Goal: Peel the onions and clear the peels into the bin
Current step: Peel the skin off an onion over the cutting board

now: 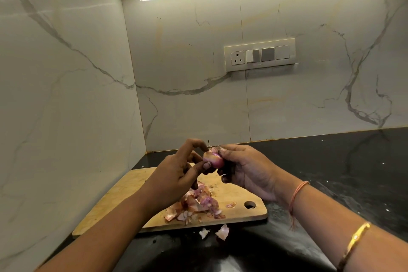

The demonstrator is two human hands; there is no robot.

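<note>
A small purple-pink onion (212, 159) is held in the air above the wooden cutting board (132, 185). My right hand (247, 170) grips it from the right, fingers curled round it. My left hand (176, 172) pinches the onion's top and left side with thumb and fingertips. A pile of onion peels (198, 204) lies on the board below my hands. Two loose peel pieces (222, 232) lie on the black counter just in front of the board. No bin is in view.
The board sits in the corner of a black stone counter (331, 172), with marble walls on the left and behind. A switch panel (259, 55) is on the back wall. The board has a round hanging hole (250, 204) at its right end.
</note>
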